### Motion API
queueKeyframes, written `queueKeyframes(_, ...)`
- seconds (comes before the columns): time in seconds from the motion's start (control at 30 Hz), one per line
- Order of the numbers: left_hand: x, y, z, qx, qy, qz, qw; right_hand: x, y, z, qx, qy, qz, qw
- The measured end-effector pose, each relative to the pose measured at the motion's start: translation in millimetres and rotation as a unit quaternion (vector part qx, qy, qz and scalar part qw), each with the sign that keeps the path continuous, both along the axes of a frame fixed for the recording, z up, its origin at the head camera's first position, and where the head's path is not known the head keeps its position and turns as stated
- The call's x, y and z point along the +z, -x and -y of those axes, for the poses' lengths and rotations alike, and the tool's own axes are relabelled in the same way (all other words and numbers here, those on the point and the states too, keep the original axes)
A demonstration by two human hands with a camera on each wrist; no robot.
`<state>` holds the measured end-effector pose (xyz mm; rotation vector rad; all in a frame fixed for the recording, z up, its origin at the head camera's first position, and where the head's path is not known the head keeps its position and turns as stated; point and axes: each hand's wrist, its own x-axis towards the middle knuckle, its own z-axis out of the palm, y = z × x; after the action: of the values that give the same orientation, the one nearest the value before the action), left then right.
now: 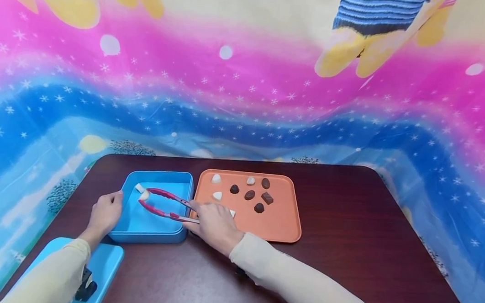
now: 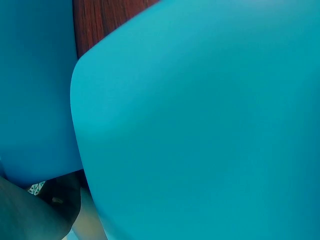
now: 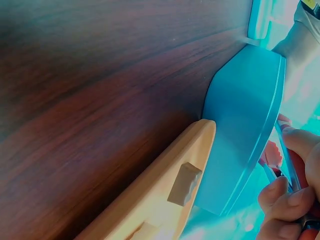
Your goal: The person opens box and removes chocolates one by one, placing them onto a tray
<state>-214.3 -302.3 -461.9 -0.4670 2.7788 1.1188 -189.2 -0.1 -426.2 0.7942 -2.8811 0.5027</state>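
In the head view my right hand [image 1: 215, 225] holds a pair of tongs [image 1: 167, 215] with red tips, reaching over the wall of an open blue box [image 1: 151, 236]. A white piece [image 1: 144, 195] sits between the tong tips, inside the box's outline. Close beside it is another white piece [image 1: 139, 188]. My left hand [image 1: 106, 212] grips the box's left wall; its fingers are mostly hidden. The right wrist view shows my right fingers [image 3: 287, 202] curled round the tong handles.
An orange tray [image 1: 281, 229] adjoins the box on its right, bearing several chocolate-like brown pieces [image 1: 267, 197] and white pieces [image 1: 216, 178]. A blue lid [image 1: 107, 259] lies at front left, under my left forearm. All stand on a dark wooden table [image 1: 344, 248] before a printed cloth [image 1: 245, 101].
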Motion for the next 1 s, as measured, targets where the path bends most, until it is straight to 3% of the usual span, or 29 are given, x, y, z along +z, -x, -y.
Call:
queueKeyframes(0.57,-0.8,-4.0,1.5,-0.014,0.006,-0.023,0.9996,1.7,-16.8,-25.6,-0.003,0.047,0.006,0.9989)
queueKeyframes(1.0,2.0,-5.4,-1.6,-0.016,0.002,-0.009,0.9998,-2.7,-26.6,-53.7,-0.035,0.059,0.019,0.9975)
